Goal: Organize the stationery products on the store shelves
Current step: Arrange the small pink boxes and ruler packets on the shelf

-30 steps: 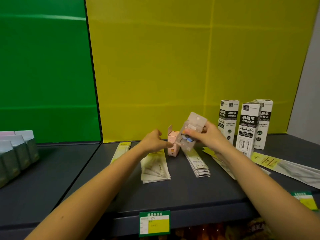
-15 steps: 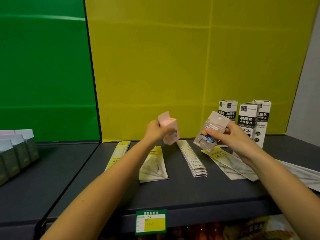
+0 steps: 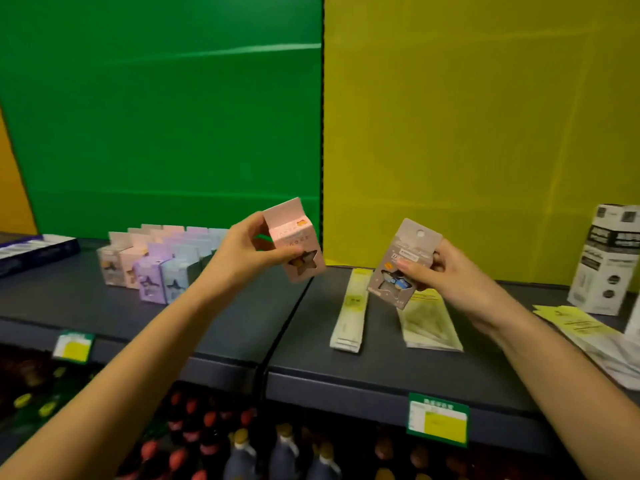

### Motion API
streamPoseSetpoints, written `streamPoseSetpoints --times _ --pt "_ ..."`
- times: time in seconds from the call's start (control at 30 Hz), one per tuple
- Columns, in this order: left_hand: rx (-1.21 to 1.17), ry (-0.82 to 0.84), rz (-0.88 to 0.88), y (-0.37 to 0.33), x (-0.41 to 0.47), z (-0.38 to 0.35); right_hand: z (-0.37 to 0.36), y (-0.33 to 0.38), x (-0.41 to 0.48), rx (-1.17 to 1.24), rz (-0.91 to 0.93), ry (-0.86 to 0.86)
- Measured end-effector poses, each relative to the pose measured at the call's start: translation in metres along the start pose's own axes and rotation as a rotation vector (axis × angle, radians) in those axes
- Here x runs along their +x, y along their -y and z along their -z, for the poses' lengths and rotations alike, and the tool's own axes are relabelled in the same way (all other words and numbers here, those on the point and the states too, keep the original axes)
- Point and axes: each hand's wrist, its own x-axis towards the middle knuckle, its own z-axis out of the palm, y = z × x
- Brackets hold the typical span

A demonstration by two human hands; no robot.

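The left hand [image 3: 239, 258] grips a pink box [image 3: 294, 244]; the right hand [image 3: 446, 275] pinches a grey pack [image 3: 403, 265]. Pastel boxes [image 3: 156, 268] stand at nine o'clock, and open shelf [image 3: 225, 323] lies at six.

the pink box [image 3: 294, 237] is off the shelf [image 3: 304, 341] now. a second ago it stood there with the left hand [image 3: 242, 251] just reaching it. now that hand grips it up in the air, tilted, right at the seam between the green and yellow back panels. the right hand [image 3: 446, 275] has carried the grey packet [image 3: 401, 265] leftward too, pinched above the flat yellow packets [image 3: 433, 323]. the view has swung left: the row of pastel boxes [image 3: 156, 268] comes into full sight, the black-and-white boxes [image 3: 606, 258] slide to the right edge, and bottles [image 3: 242, 448] appear below.
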Motion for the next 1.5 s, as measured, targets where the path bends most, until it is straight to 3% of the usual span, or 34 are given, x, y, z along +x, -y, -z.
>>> streamPoseSetpoints --times 0.43,0.63,0.87,1.13,1.5 --pt "0.212 -0.139 0.183 0.058 -0.097 0.266 -0.239 0.062 0.014 -0.021 0.050 0.181" --pt "0.215 -0.154 0.209 0.094 -0.097 0.338 -0.323 0.073 0.030 -0.063 0.055 0.208" --pt "0.227 -0.077 0.185 0.134 -0.064 0.360 -0.377 0.091 0.067 -0.257 0.105 0.224" --pt "0.197 0.037 0.114 0.158 -0.009 0.368 -0.387 0.102 0.110 -0.404 0.177 0.205" --pt "0.176 0.242 -0.058 0.192 0.035 0.314 -0.372 0.116 0.130 -0.214 0.075 -0.042"
